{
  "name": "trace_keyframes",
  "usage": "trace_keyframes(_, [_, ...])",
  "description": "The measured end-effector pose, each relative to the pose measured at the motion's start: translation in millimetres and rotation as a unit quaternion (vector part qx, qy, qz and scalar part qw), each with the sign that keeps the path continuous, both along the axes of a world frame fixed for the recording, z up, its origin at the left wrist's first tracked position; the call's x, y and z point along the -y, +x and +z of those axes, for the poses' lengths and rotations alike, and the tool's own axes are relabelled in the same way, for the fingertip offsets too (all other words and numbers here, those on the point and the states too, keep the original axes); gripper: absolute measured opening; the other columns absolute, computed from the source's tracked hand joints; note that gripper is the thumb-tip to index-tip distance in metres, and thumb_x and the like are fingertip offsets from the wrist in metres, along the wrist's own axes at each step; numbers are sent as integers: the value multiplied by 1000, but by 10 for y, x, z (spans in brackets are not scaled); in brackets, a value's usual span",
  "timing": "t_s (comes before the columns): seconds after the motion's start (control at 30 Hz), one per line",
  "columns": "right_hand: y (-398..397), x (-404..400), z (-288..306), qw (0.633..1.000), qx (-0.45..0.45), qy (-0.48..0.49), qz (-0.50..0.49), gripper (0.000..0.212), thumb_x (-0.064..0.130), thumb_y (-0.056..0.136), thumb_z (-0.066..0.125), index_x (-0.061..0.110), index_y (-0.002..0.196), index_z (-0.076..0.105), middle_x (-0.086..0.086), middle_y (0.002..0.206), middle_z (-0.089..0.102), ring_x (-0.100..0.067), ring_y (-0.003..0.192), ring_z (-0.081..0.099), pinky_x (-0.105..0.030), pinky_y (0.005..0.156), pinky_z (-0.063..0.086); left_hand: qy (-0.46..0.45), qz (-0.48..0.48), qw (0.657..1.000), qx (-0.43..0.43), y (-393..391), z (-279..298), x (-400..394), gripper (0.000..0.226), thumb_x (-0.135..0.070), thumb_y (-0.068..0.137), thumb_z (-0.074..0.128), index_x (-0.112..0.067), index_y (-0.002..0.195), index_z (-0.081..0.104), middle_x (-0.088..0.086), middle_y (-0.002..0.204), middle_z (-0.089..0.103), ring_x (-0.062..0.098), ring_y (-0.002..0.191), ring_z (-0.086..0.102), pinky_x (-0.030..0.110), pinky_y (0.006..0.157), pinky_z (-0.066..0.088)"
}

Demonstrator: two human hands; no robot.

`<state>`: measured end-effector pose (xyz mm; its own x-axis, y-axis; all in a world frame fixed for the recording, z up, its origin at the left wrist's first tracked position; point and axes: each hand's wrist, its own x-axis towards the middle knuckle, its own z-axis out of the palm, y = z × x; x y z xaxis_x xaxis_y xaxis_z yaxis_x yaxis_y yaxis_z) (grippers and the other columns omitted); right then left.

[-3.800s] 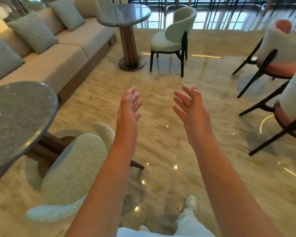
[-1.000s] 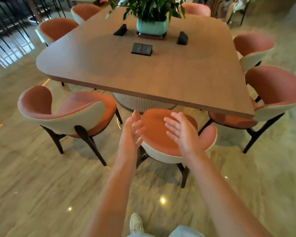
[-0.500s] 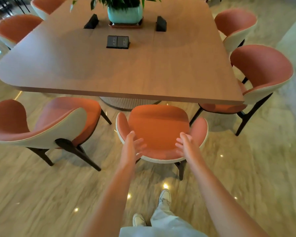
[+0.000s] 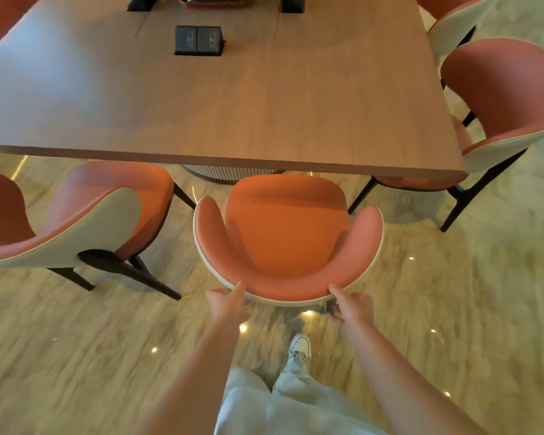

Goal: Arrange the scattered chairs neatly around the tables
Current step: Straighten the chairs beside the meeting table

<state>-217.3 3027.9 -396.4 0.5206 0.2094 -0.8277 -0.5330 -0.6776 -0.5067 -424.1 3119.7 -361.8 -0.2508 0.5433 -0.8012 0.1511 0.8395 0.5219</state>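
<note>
At the wooden table (image 4: 264, 105), left hand (image 4: 225, 304) and right hand (image 4: 352, 306) each grip the orange chair (image 4: 286, 237) backrest rim, positioned for a straight push inward.

Bare floor (image 4: 76, 356) lies open at six; the table (image 4: 233, 114) edge blocks twelve, side chairs (image 4: 85, 215) crowd nine and two.

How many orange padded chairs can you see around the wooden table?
5 orange padded chairs: middle, gripped by both hands; near left; right; far right; far left corner. Others may be hidden.
</note>
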Motion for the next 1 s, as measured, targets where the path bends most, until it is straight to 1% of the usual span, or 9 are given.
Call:
trace_keyframes(0.1, [-51, -104, -69, 997, -59, 39, -30, 55, 20, 83, 81, 6, 128, 53, -14, 120, 64, -29, 102, 67, -37, 60, 63, -21, -16, 1000, 11, 24, -184, -85, 52, -28, 87, 77, -5, 122, 44, 11, 114, 61, 26, 101, 66, 45, 73, 64])
trace_keyframes(0.17, [-82, -173, -87, 995, -78, 44, -46, 52, 17, 84, 80, 8, 126, 51, -12, 118, 63, -30, 103, 67, -41, 72, 62, -26, -15, 999, 18, 18, -300, -141, 47, -27, 90, 74, -6, 127, 53, 12, 112, 66, 27, 98, 69, 41, 66, 64])
trace_keyframes(0.27, [-97, -247, -135, 992, -114, 29, -46, 32, 16, 89, 75, 11, 110, 52, -6, 100, 60, -24, 91, 64, -46, 89, 58, -36, -7, 999, 36, -5, -405, -195, 35, -24, 96, 68, -7, 124, 55, 12, 111, 67, 28, 95, 70, 40, 64, 63])
trace_keyframes(0.33, [-99, -280, -189, 990, -123, 25, -60, 26, 16, 89, 74, 12, 103, 52, -6, 99, 59, -26, 93, 64, -47, 91, 57, -37, -4, 998, 44, -22, -454, -219, 35, -24, 97, 68, -7, 124, 54, 13, 113, 65, 29, 97, 70, 39, 62, 62])
trace_keyframes(0.47, [-127, -360, -269, 989, -119, 18, -87, 48, 21, 83, 81, 9, 120, 53, -14, 110, 63, -32, 96, 67, -49, 78, 60, -36, 9, 997, 65, -53, -575, -245, 37, -25, 96, 69, -11, 126, 52, 12, 116, 65, 30, 98, 71, 38, 60, 62])
trace_keyframes(0.6, [-172, -420, -321, 989, -115, -7, -87, 48, 25, 82, 82, 8, 118, 55, -15, 108, 63, -29, 84, 66, -52, 81, 60, -68, 13, 993, 99, -74, -668, -281, 49, -34, 90, 76, -15, 128, 52, 11, 119, 67, 31, 97, 73, 42, 67, 63])
trace_keyframes(0.7, [-196, -434, -321, 990, -97, -17, -97, 50, 21, 81, 82, 6, 120, 55, -17, 113, 65, -32, 90, 69, -46, 64, 63, -106, 6, 987, 119, -53, -702, -338, 55, -37, 83, 82, -12, 124, 55, 12, 113, 72, 31, 90, 75, 41, 64, 63])
trace_keyframes(0.8, [-202, -434, -294, 991, -88, -14, -99, 52, 17, 80, 81, 5, 123, 55, -18, 117, 65, -33, 95, 69, -39, 50, 61, -118, 19, 987, 109, -20, -729, -405, 50, -27, 85, 81, -6, 123, 56, 15, 107, 71, 30, 78, 75, 38, 56, 61])
trace_keyframes(1.0, [-207, -407, -216, 992, -90, -10, -85, 41, 14, 84, 77, 3, 117, 55, -19, 118, 63, -34, 98, 67, -35, 42, 58, -122, 29, 987, 103, -2, -669, -416, 36, -12, 91, 74, -2, 119, 54, 18, 107, 68, 33, 84, 72, 39, 49, 60])
